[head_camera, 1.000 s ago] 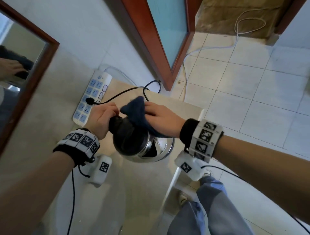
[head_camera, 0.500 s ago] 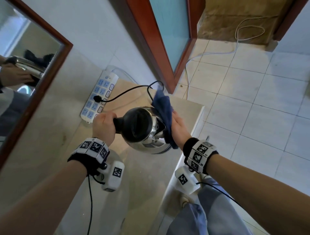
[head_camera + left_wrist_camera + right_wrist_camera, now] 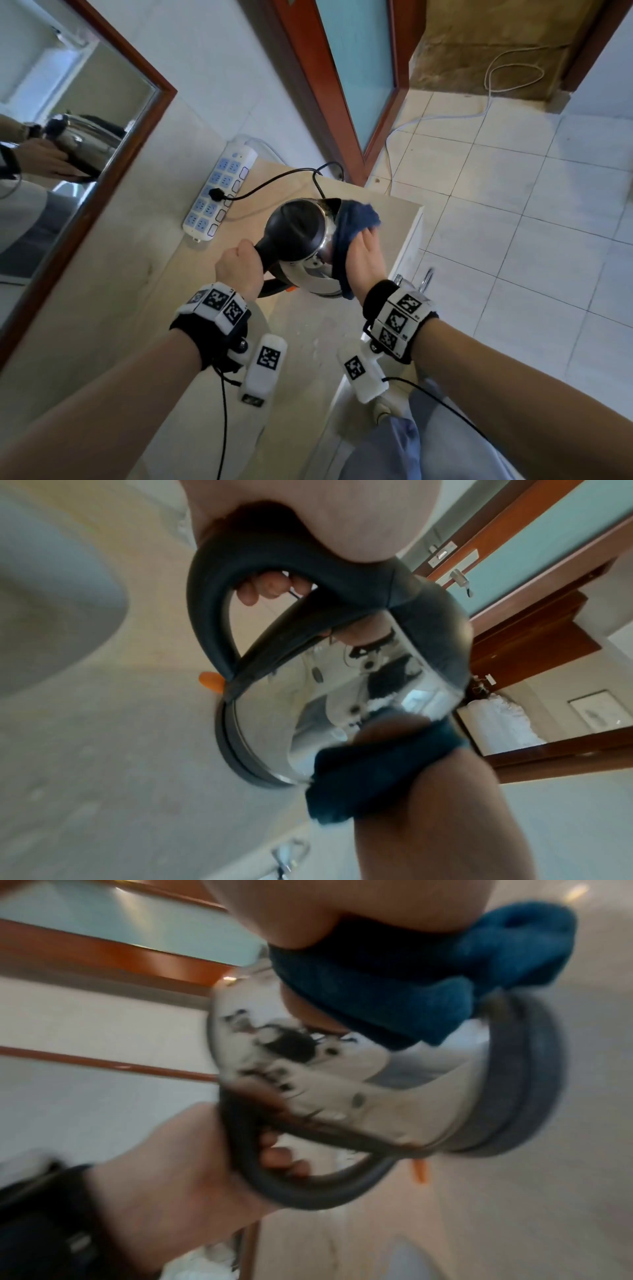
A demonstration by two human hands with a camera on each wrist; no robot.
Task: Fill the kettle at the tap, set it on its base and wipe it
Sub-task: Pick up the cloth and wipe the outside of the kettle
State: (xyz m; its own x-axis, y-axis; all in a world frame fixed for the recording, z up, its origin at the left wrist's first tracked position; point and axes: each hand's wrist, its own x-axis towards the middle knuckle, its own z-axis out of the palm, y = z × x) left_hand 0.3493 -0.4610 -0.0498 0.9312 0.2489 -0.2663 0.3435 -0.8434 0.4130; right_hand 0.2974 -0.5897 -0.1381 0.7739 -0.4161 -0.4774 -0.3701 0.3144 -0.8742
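Note:
A steel kettle (image 3: pixel 298 236) with a black lid stands on its dark round base (image 3: pixel 229 739) on the beige counter (image 3: pixel 308 342). My left hand (image 3: pixel 239 265) grips the black handle (image 3: pixel 205 615), with the fingers curled through the loop. My right hand (image 3: pixel 363 260) holds a dark blue cloth (image 3: pixel 352 222) against the kettle's right side, just below the spout. In the right wrist view the cloth (image 3: pixel 394 988) is bunched between the palm and the shiny wall. An orange switch (image 3: pixel 210 681) sticks out under the handle.
A white power strip (image 3: pixel 219 195) lies at the back of the counter with the kettle's black cord (image 3: pixel 274 181) plugged in. A framed mirror (image 3: pixel 68 171) hangs on the left and a wooden door (image 3: pixel 342 85) stands behind. The counter's edge (image 3: pixel 407 246) drops to tiled floor on the right. A basin (image 3: pixel 51 615) is nearby.
My right hand has carried the cloth from the kettle's top round to its right side. My left hand has kept its grip on the handle.

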